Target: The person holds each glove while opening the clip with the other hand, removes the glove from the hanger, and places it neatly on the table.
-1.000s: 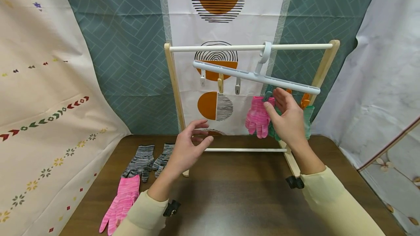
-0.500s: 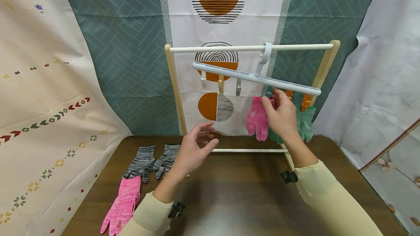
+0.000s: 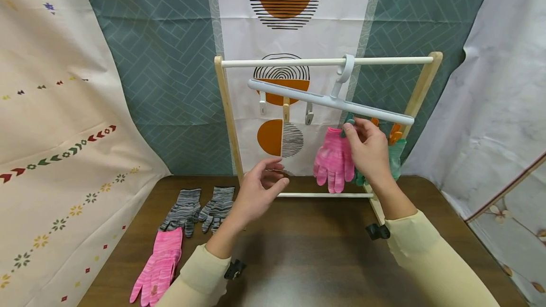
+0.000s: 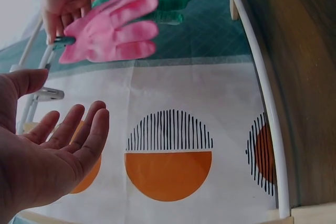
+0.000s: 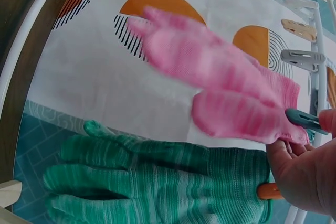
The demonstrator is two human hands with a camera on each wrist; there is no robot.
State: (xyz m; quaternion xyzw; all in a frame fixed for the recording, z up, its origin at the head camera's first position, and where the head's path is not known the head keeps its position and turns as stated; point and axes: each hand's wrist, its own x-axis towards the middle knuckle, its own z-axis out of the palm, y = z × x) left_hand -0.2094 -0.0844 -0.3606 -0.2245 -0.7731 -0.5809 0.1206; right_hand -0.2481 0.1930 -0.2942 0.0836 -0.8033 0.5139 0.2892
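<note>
While your right hand pinches the teal clip on the hanging pink glove, below the hanger near its middle, your left hand is empty, fingers loosely spread. Looks like clipping; next, check bite before releasing.

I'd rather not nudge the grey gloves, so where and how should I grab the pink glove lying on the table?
Probably pinch the pink glove by the left edge of its cuff, coming from above with your left hand, which holds nothing. The glove lies flat, cuff pointing away from you, so that end offers one broad edge; one grey glove lies just beyond it.
</note>
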